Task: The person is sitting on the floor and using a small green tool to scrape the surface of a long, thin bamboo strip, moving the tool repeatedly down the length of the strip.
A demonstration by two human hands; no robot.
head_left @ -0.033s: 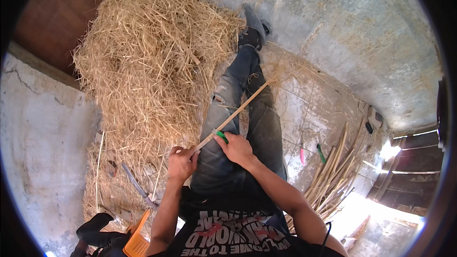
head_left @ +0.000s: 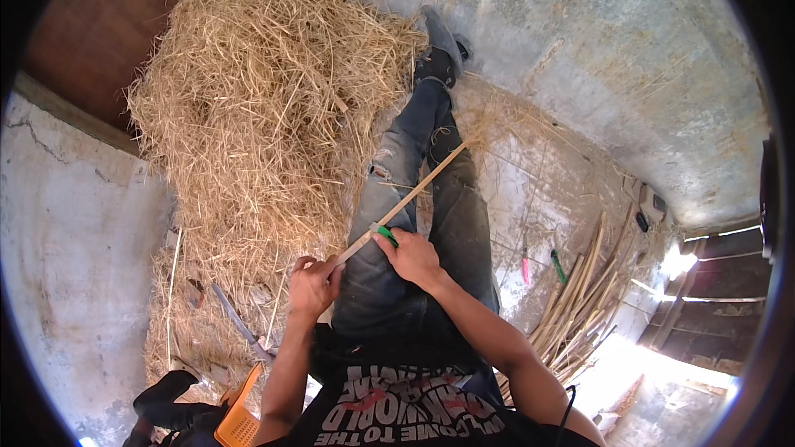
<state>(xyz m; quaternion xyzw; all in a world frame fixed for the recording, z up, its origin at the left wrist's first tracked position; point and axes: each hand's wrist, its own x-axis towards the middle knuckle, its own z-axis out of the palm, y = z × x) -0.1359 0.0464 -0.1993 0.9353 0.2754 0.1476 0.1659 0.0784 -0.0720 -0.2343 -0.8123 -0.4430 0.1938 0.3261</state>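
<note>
A long, pale bamboo strip (head_left: 421,186) lies slantwise across my outstretched legs, its far end over the right leg. My left hand (head_left: 311,285) has closed its fingers round the strip's near end. In my right hand (head_left: 411,258) is a small green-handled knife (head_left: 387,234), pressed against the strip about midway over my left thigh. Most of the knife's handle is covered by the fingers, and its blade is hard to make out.
A big straw heap (head_left: 265,99) fills the floor to the left. Right of my legs lie a pink-handled tool (head_left: 525,268), a green tool (head_left: 558,266) and a stack of thin sticks (head_left: 584,290). A long blade (head_left: 236,314) and an orange plastic chair (head_left: 240,418) are at lower left.
My left hand has shifted very slightly to the left. The right hand and the knife stay almost in place.
</note>
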